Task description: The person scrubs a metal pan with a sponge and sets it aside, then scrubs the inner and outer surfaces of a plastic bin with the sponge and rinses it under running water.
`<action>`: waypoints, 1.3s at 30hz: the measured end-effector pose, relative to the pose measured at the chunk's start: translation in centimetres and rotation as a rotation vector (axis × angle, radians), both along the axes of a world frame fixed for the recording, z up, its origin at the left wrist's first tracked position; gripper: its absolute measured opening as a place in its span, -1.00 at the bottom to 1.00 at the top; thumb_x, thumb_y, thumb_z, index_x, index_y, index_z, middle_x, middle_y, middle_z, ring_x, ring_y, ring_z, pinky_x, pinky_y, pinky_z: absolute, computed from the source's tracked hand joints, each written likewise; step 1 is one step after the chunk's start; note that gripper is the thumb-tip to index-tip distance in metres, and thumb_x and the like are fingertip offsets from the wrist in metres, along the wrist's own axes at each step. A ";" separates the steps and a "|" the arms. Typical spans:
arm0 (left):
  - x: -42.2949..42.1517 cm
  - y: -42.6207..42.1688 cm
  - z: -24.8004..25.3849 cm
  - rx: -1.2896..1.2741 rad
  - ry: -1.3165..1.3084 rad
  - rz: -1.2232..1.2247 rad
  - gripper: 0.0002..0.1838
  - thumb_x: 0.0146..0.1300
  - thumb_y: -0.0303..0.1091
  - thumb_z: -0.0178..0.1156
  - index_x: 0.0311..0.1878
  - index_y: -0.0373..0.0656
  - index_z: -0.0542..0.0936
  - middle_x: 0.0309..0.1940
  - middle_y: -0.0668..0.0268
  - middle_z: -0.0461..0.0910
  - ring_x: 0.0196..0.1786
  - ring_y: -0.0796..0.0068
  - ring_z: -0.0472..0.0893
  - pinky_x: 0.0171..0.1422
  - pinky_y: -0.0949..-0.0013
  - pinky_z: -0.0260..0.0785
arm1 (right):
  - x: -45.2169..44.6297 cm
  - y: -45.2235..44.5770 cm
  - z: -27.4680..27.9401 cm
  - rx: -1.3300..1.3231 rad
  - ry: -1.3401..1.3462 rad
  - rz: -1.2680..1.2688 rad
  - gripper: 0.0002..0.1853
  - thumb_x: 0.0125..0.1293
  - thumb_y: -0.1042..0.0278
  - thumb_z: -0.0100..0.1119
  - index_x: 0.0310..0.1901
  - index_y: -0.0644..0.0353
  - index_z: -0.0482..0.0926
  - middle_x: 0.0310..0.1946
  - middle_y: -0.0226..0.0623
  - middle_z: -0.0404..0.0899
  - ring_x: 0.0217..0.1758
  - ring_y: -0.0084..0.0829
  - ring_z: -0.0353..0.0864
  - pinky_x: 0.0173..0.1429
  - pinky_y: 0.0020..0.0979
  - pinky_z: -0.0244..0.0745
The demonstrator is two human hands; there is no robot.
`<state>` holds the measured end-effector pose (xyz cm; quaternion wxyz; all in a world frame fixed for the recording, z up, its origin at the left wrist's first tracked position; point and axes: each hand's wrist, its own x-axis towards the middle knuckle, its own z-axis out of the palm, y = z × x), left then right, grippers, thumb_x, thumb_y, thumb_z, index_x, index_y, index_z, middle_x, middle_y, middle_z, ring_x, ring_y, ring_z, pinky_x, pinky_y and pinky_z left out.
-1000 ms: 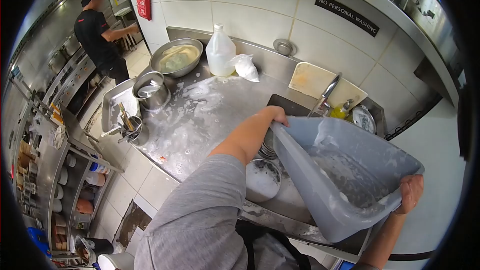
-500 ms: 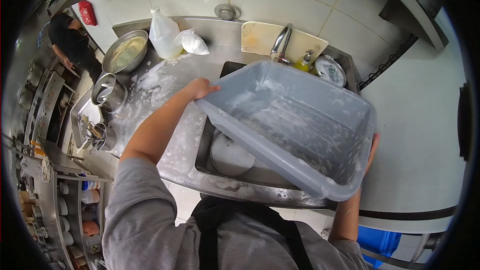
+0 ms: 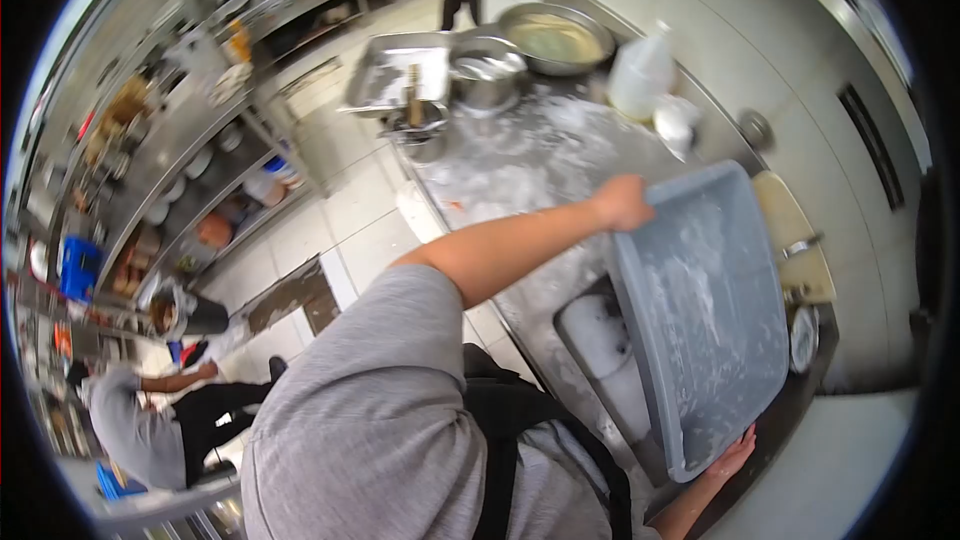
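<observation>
A grey plastic tub with suds on its inside is held tilted over the sink. Gripping its far left corner, my left hand is closed on the rim. My right hand supports the opposite end from below, its fingers against the outer wall. White foam and part of a round pale item show in the basin; the tub hides the rest. Behind the tub, the faucet is partly covered, and I cannot tell whether water runs.
On the soapy steel counter stand a large bowl, a steel pot, a tray, a utensil holder and a plastic jug. A cutting board leans on the wall. A person bends at lower left.
My view has swung left, bringing shelves and a bending person into sight. The tub is tipped more steeply, and both hands still hold it.
</observation>
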<state>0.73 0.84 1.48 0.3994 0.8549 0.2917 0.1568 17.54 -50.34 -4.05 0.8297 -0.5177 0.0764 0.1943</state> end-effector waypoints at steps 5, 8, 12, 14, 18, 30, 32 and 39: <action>-2.6 -0.8 2.4 -0.012 -0.233 0.090 -0.54 -0.07 -0.34 0.23 -0.07 -0.40 0.47 -0.16 -0.15 0.55 -0.02 -0.08 0.53 0.07 0.14 0.39 | 6.3 6.8 -8.4 -0.419 -0.104 0.235 -0.40 0.32 0.16 0.03 0.31 0.28 0.18 0.25 -0.11 0.28 0.24 -0.16 0.34 0.24 -0.18 0.31; -5.2 -2.0 5.1 -0.024 -0.212 0.182 -0.59 -0.04 -0.41 0.19 -0.09 -0.37 0.42 -0.18 -0.13 0.54 -0.03 -0.09 0.52 0.05 0.10 0.37 | 10.1 13.4 -10.8 -0.633 -0.184 0.283 -0.42 0.28 0.24 0.10 0.25 0.35 0.23 0.16 -0.05 0.37 0.12 -0.15 0.45 0.14 -0.21 0.40; -8.4 -3.6 3.1 -0.050 -0.312 0.291 -0.63 -0.05 -0.49 0.19 -0.13 -0.33 0.36 -0.24 -0.11 0.52 -0.07 -0.13 0.50 -0.01 0.02 0.33 | 13.9 19.7 -12.1 -0.720 -0.314 0.340 -0.41 0.20 0.25 0.20 0.16 0.45 0.28 0.06 0.05 0.44 -0.03 -0.15 0.54 0.03 -0.19 0.48; -9.5 -4.3 -0.4 -0.035 -0.337 0.392 -0.63 -0.05 -0.50 0.19 -0.14 -0.31 0.35 -0.25 -0.11 0.51 -0.08 -0.14 0.49 -0.02 0.01 0.32 | 16.9 22.1 -13.9 -0.805 -0.351 0.320 -0.40 0.18 0.24 0.23 0.15 0.47 0.30 0.05 0.07 0.44 -0.04 -0.15 0.54 0.02 -0.18 0.49; -10.5 -6.8 -5.1 -0.019 -0.417 0.496 -0.62 -0.05 -0.51 0.19 -0.13 -0.27 0.32 -0.22 -0.10 0.49 -0.06 -0.15 0.48 -0.01 0.01 0.31 | 21.3 24.7 -15.9 -1.087 -0.392 0.261 -0.46 0.24 0.17 0.18 0.11 0.43 0.37 0.11 0.10 0.41 0.03 -0.11 0.50 0.09 -0.12 0.45; -13.1 -5.3 -6.7 -0.303 -0.235 0.689 -0.42 0.01 -0.57 0.05 0.20 -0.28 0.32 -0.10 -0.12 0.54 0.04 -0.07 0.51 0.12 0.11 0.35 | 12.6 32.7 -5.8 -1.402 -2.262 0.405 -0.36 0.32 -0.04 0.04 0.28 0.25 0.26 0.27 0.09 0.27 0.29 0.00 0.31 0.18 -0.04 0.33; -12.9 -5.6 -6.5 -0.294 -0.247 0.677 -0.41 0.00 -0.58 0.05 0.22 -0.26 0.32 -0.10 -0.12 0.54 0.03 -0.08 0.51 0.12 0.12 0.35 | 17.9 33.9 -12.2 -1.287 -2.082 0.440 -0.39 0.36 -0.01 -0.02 0.30 0.23 0.24 0.31 0.06 0.20 0.34 -0.03 0.23 0.23 -0.07 0.28; -10.4 -7.0 -5.1 -0.308 -0.252 0.577 -0.37 -0.03 -0.59 0.07 0.24 -0.24 0.33 -0.11 -0.12 0.54 0.02 -0.09 0.52 0.08 0.10 0.36 | 13.1 39.0 -19.2 -0.744 -1.394 0.678 -0.41 0.43 -0.04 -0.21 0.29 0.27 0.27 0.25 0.12 0.28 0.33 0.03 0.23 0.37 -0.16 0.15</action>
